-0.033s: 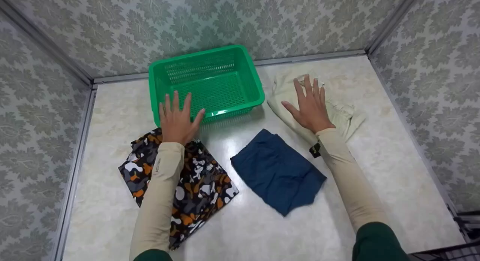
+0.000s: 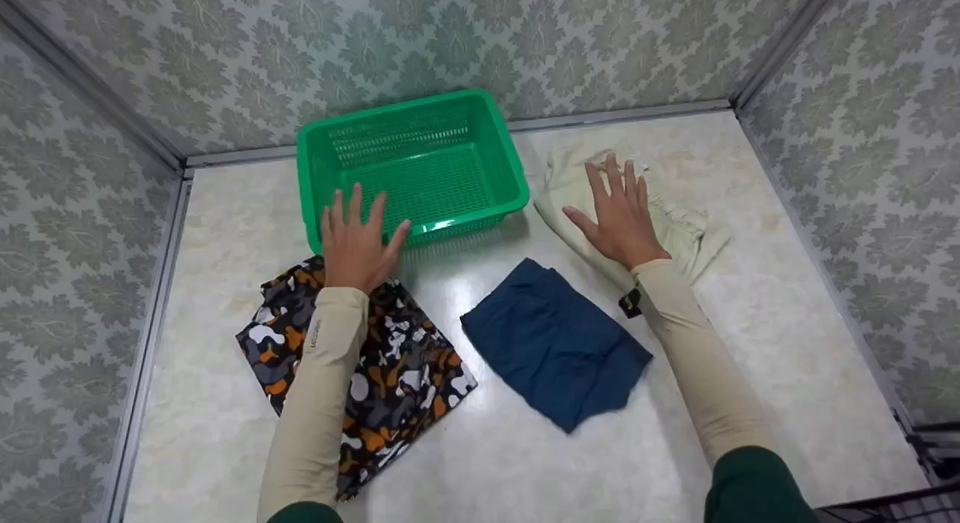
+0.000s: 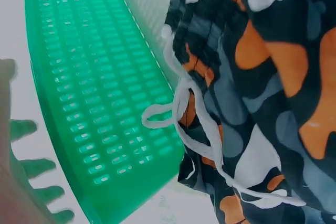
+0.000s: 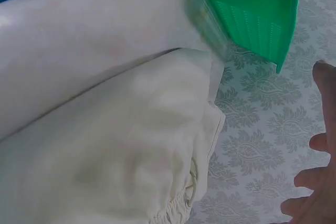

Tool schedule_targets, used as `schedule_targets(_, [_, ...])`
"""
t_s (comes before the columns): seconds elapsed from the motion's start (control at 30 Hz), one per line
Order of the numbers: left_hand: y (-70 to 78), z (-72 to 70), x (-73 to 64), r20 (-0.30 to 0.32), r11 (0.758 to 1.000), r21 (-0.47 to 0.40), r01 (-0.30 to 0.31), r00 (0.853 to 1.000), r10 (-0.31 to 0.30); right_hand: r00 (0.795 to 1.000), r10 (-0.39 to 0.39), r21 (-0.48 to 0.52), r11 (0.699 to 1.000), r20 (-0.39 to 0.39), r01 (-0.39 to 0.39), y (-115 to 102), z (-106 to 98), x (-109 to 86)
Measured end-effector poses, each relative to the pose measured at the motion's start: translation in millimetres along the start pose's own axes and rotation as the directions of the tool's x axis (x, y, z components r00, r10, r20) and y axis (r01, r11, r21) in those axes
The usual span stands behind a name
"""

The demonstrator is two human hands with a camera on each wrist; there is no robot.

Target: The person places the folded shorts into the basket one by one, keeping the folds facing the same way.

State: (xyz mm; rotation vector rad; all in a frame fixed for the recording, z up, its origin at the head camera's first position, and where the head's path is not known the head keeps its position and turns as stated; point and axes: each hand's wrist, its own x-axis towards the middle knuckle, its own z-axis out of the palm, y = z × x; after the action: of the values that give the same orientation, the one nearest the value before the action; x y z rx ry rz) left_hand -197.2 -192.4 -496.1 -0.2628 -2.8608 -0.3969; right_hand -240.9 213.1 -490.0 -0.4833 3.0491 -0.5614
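My left hand (image 2: 354, 245) hovers with fingers spread, overlapping the near left corner of a green plastic basket (image 2: 517, 179) in the head view. Beneath that forearm lie black, orange, grey and white patterned shorts (image 2: 409, 373); their white drawstring (image 3: 181, 108) shows in the left wrist view. Over cream elastic-waisted pants (image 2: 686, 230) my right hand (image 2: 624, 226) is held out, fingers apart and nothing in its grasp. Between the two forearms, dark blue shorts (image 2: 559, 347) lie flat on the table.
The pale marbled table (image 2: 480, 463) is bounded by patterned wall panels (image 2: 450, 43) at the back and both sides. The basket stands against the back panel with nothing inside. Dark wire mesh (image 2: 900, 508) shows at the lower right corner.
The fingertips of both hands have dipped very slightly toward the person. Basket and garments stay where they were.
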Motion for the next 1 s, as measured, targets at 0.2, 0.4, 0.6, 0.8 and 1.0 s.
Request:
schedule_targets(0.2, [26.5,17.4,-24.8,-0.12,0.987,-0.053,-0.154,0.982,0.146,0.997,-0.052,0.088,0.995,0.057,0.046,2,19,-21.2])
schedule_targets(0.4, [72.4,45.0,-74.9,0.031,0.927,-0.374,-0.024,0.999,0.038,0.998,-0.026,0.236,0.972,0.05,0.013,-13,41,-60.3])
schedule_targets(0.6, [107.5,60.9,-103.6,0.313,0.744,-0.597,0.299,0.941,-0.127,0.991,0.093,0.244,0.963,0.1,-0.116,-50,55,-105.6])
schedule_targets(0.8, [117.5,55.5,-94.9,0.439,0.552,-0.668,0.498,0.864,-0.247,0.989,0.093,0.135,0.985,0.115,-0.108,-84,71,-139.0])
schedule_targets(1.0, [120.5,52.1,-76.9,0.615,0.281,-0.694,0.663,0.749,-0.247,0.982,0.113,0.092,0.988,0.153,-0.128,-92,86,-143.4])
